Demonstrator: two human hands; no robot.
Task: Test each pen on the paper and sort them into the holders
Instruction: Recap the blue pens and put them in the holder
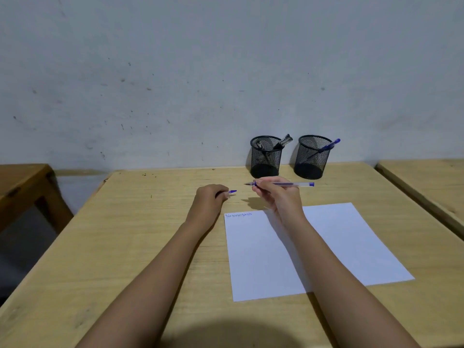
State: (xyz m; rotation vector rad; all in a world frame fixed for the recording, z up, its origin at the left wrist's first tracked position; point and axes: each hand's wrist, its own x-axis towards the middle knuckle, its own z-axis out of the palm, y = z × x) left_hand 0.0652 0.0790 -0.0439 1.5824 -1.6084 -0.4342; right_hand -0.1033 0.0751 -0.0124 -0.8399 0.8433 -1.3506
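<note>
Hands above desk (150,234): right hand (278,197) pinches uncapped pen (283,184) level, tip leftward; left hand (209,200) curled around its blue cap (232,191). Paper (339,237), scribbles at top-left corner, under right forearm. Two mesh holders behind: left holder (266,158) with dark pens, right holder (311,158) with one blue pen (329,146)

I have both bare forearms stretched forward, my left hand (208,197) curled into a loose fist with its fingertips pinched shut on a small cap, my right hand (278,194) just beside it, raised slightly, fingers closed round a pen held level, tip toward the left hand.
</note>
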